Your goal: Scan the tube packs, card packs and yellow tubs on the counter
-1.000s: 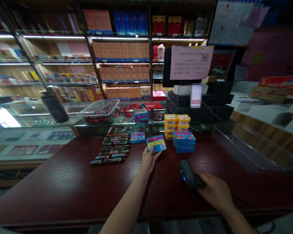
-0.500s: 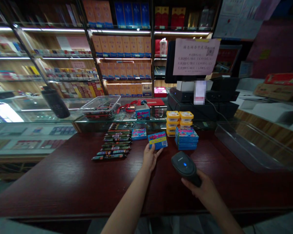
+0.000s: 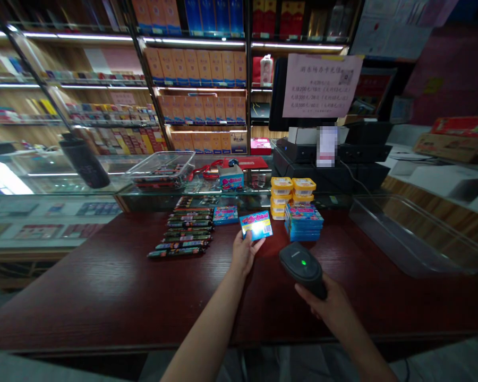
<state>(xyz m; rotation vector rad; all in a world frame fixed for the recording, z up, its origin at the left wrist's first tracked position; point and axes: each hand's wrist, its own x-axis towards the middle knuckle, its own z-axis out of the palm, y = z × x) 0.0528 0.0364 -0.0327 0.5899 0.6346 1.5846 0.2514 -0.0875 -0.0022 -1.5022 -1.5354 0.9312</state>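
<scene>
My left hand (image 3: 244, 253) is closed on the lower edge of a flat blue packet (image 3: 256, 225) with pink lettering and a barcode. Bright light falls on the packet's face. In my right hand (image 3: 330, 297) is a black barcode scanner (image 3: 301, 268), its head pointed toward the packet and a green light lit on top. Just beyond the scanner stands a stack of similar blue packets (image 3: 304, 223). Another blue packet pile (image 3: 225, 215) lies left of the held one. Several patterned pens (image 3: 186, 233) lie in a column farther left.
Yellow-lidded tubs (image 3: 282, 197) are stacked behind the blue packets. A clear empty bin (image 3: 414, 244) sits at the right, and a clear tray of pens (image 3: 159, 172) on the glass counter. A monitor with a paper notice (image 3: 321, 86) stands behind. A black bottle (image 3: 85, 162) is at left.
The scanner's light has turned from blue to green, and the packet's face is now brightly lit. Both hands keep nearly the same place; the view has tilted slightly.
</scene>
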